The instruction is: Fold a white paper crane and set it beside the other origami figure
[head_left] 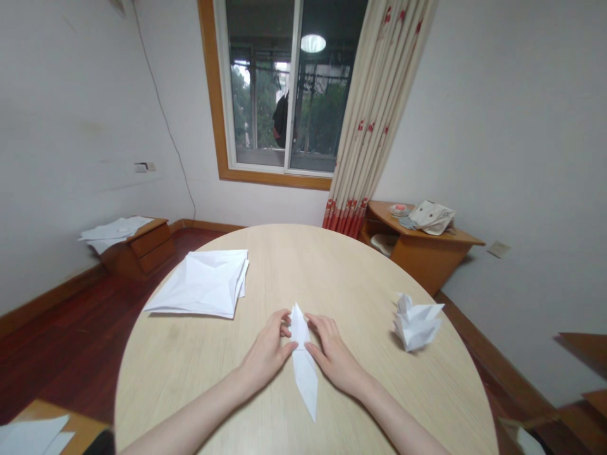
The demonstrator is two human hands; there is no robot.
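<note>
A long, narrow diamond of folded white paper (pixel 301 360) lies on the round pale wood table (pixel 190 373), its long axis running from the middle of the table toward me. My left hand (pixel 268 351) and my right hand (pixel 332 354) flank it, with fingers curled and tips on its edges near the upper end. Left of the hands rests a loose pile of creased white paper sheets (pixel 202 282). To the right sits a crumpled-looking white origami figure (pixel 416 322), out of reach of my fingers.
A low wooden drawer unit (pixel 147 243) with white sheets on top stands at the left wall. A wooden corner table (pixel 427 249) holding a cloth bag stands at the right, beyond the table. More white paper lies on a wooden surface (pixel 85 430) at bottom left. The floor is dark red wood.
</note>
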